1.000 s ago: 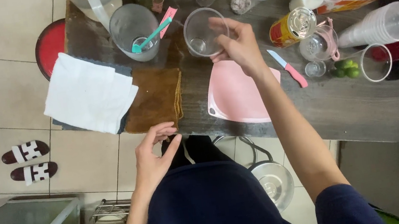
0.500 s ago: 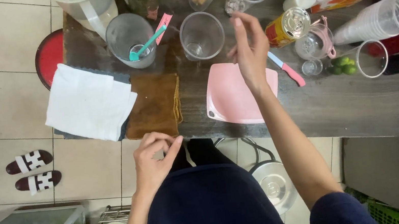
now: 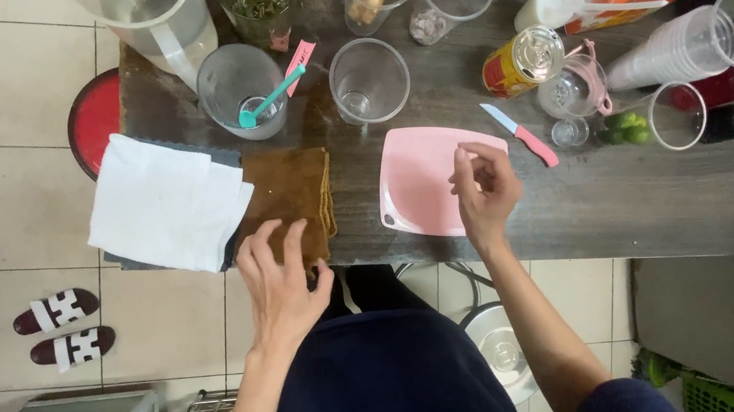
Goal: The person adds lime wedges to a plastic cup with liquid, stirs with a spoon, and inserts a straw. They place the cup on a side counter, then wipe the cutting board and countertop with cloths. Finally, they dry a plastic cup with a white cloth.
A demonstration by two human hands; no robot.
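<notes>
While both hands hang empty | left hand (image 3: 280,279): fingers spread, on folded brown cloth (image 3: 286,200), lower centre | right hand (image 3: 483,186): loosely curled over pink plastic cutting board (image 3: 420,175), mid-frame | pink-handled knife (image 3: 520,134): beside board, untouched | step: between grips, judged | next: a firm grasp.

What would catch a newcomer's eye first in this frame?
The pink cutting board at the table's middle, with the right hand over its right edge and a pink knife just beyond. To the left, the left hand rests on a brown cloth beside a white towel.
</notes>
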